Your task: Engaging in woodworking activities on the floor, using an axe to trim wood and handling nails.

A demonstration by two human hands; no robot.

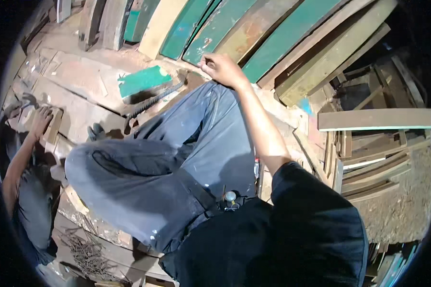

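Note:
My right hand (220, 68) is closed, fingers curled, just above my raised knee in grey trousers (208, 119), at the lower end of a row of green and bare wooden planks (277, 38). What its fingers hold, if anything, I cannot make out. Left of it lie a small green board (141, 82) and a dark ridged metal bar (148, 104) on the pale wooden boards. My left hand is not in view.
A co-worker's hand (42, 119) rests on a short wood block at left. A pile of nails (81, 251) lies at lower left. On the right are stacked wood offcuts (373, 177) and a long board (373, 118). More upright planks (112, 24) stand at the back.

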